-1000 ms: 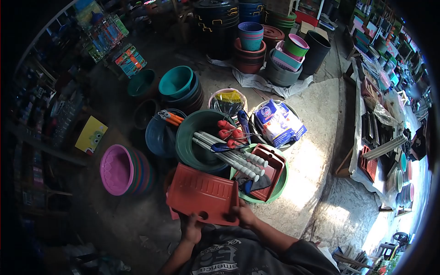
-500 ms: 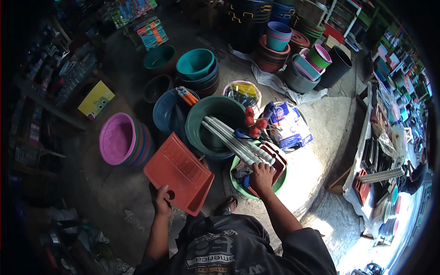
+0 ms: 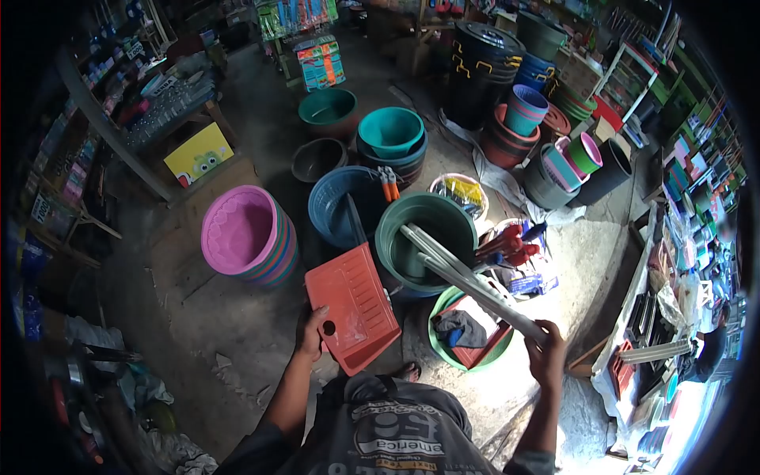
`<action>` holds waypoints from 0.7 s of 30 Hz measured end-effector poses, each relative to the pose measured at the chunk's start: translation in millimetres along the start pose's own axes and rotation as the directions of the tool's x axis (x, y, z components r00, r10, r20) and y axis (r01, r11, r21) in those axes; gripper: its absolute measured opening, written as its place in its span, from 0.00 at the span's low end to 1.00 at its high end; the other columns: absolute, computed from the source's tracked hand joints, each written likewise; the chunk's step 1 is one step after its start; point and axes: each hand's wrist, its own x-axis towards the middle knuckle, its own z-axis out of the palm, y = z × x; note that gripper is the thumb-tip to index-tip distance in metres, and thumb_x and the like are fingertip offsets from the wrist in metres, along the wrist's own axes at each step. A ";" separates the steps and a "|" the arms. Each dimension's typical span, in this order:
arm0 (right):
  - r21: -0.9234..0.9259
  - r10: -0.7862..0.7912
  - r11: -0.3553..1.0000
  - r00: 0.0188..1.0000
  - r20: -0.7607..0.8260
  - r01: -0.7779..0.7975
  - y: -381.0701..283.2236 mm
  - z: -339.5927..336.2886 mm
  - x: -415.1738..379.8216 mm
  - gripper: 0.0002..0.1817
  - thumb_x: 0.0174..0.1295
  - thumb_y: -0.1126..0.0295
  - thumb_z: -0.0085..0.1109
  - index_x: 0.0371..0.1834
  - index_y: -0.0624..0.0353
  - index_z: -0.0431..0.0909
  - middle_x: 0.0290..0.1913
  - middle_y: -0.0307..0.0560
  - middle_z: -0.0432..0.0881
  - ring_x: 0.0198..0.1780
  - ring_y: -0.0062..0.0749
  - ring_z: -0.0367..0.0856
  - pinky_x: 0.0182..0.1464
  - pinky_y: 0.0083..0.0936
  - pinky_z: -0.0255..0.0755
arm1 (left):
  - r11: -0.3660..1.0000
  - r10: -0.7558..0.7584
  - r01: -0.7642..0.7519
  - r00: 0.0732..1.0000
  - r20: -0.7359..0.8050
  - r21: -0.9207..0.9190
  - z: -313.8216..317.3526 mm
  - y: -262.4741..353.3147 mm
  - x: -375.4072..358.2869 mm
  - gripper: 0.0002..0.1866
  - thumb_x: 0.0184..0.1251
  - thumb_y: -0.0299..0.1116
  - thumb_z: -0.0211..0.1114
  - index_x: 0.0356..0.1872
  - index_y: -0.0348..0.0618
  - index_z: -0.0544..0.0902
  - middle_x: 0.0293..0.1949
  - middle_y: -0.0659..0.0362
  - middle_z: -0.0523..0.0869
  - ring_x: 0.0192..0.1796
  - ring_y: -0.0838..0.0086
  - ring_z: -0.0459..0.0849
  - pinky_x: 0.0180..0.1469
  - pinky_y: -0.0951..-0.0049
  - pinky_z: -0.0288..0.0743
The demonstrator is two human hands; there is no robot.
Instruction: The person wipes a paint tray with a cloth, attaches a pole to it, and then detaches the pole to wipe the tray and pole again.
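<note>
My left hand (image 3: 311, 332) grips the near edge of a red-orange plastic tray (image 3: 354, 305) and holds it tilted above the floor. A bundle of white poles (image 3: 469, 283) is raised in my right hand (image 3: 547, 356); their far ends still rest in the dark green basin (image 3: 427, 228). Below the poles a light green tub (image 3: 440, 342) holds another red tray (image 3: 483, 352) and a dark cloth (image 3: 461, 328). Red-handled tools (image 3: 511, 241) lie beyond it.
A stack of basins with a pink one on top (image 3: 241, 231) stands left, a blue basin (image 3: 342, 204) and teal basins (image 3: 391, 131) behind. Stacked buckets and black bins (image 3: 484, 55) fill the back. A goods table (image 3: 673, 317) lines the right side.
My right hand left the red tray, reached into the green tub, took hold of the white poles and lifted them to the right. The left hand swung the tray leftward.
</note>
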 end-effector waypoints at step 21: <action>0.554 0.012 0.812 0.945 -0.327 0.182 -94.8 -40.6 -154.4 0.20 0.49 0.70 0.61 0.43 0.67 0.67 0.38 0.54 0.74 0.30 0.32 0.76 0.26 0.23 0.75 | 0.966 -0.259 0.251 0.913 0.315 0.065 -22.8 15.0 122.0 0.23 0.56 0.45 0.66 0.49 0.43 0.74 0.37 0.62 0.77 0.38 0.77 0.76 0.43 0.75 0.70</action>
